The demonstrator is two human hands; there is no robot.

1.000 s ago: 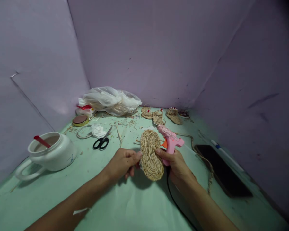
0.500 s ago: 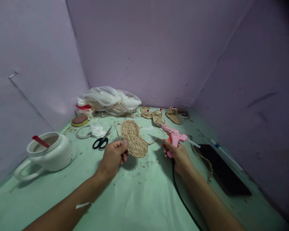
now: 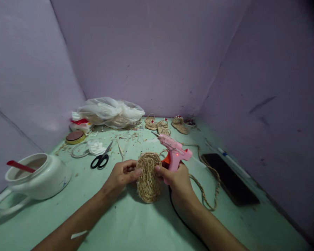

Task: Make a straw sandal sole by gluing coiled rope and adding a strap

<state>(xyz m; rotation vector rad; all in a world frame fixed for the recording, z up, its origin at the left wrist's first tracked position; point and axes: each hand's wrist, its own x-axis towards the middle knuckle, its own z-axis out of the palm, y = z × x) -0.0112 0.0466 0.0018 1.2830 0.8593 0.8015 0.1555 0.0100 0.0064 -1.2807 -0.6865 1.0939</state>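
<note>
A woven straw sole [image 3: 148,177], oval and tan, stands on edge just above the green table [image 3: 136,226]. My left hand [image 3: 122,175] pinches its left edge. My right hand [image 3: 174,180] is wrapped round the grip of a pink glue gun [image 3: 173,150], nozzle pointing up and left, and its fingertips touch the sole's right edge. The gun's black cord [image 3: 183,223] runs back along my right arm.
Black scissors [image 3: 101,160] and a white pot with a red stick [image 3: 36,177] lie at the left. A plastic bag [image 3: 110,112], small straw sandals [image 3: 162,126] and a tape roll [image 3: 74,136] sit at the back. A braided rope [image 3: 206,181], dark phone [image 3: 229,177] and pen [image 3: 231,161] lie right.
The hands were apart half a second ago, the sole held out to the left. Now they have come back together, with the sole upright between them and the glue gun drawn close.
</note>
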